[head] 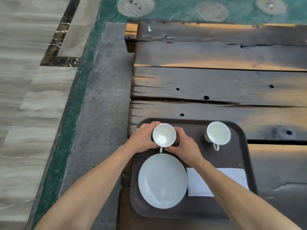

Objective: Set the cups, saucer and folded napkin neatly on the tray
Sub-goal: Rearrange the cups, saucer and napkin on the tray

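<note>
From the head camera, a dark tray [239, 146] sits on the near left end of a weathered wooden bench [216, 83]. On the tray are two white cups, one saucer and one folded napkin. The left cup [164, 135] stands upright in the tray's far left corner, its handle pointing toward the person, and both hands cradle it: the left hand [142, 138] wraps its left side, the right hand [182, 143] its right side. The right cup [218, 133] stands free in the far right corner, handle also toward the person. The saucer [162, 180] lies near left, the white napkin [199, 185] just beside it, partly under the right forearm.
</note>
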{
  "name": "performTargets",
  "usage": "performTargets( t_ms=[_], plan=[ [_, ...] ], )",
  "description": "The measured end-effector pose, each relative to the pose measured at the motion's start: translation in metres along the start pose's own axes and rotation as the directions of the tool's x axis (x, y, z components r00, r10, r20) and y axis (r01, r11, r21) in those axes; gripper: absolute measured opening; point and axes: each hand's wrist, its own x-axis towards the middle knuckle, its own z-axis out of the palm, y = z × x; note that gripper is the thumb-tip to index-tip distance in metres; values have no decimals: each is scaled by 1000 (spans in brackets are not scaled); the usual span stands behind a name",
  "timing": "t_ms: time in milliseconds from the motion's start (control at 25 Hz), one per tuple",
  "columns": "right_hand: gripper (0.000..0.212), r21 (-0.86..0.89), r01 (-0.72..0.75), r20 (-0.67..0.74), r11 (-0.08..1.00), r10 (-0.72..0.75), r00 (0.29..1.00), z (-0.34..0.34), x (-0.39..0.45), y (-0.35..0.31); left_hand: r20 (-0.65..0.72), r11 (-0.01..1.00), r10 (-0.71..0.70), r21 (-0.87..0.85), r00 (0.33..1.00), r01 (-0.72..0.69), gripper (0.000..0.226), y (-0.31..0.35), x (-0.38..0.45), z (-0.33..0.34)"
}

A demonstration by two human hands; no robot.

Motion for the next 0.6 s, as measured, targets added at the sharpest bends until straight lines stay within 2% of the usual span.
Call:
performTargets(
  t_ms=[600],
  plan=[
    [74, 11, 30, 36, 999, -31, 999, -7, 9, 1, -39, 1000, -24, 8, 999, 24, 74, 1, 4, 3]
  ],
)
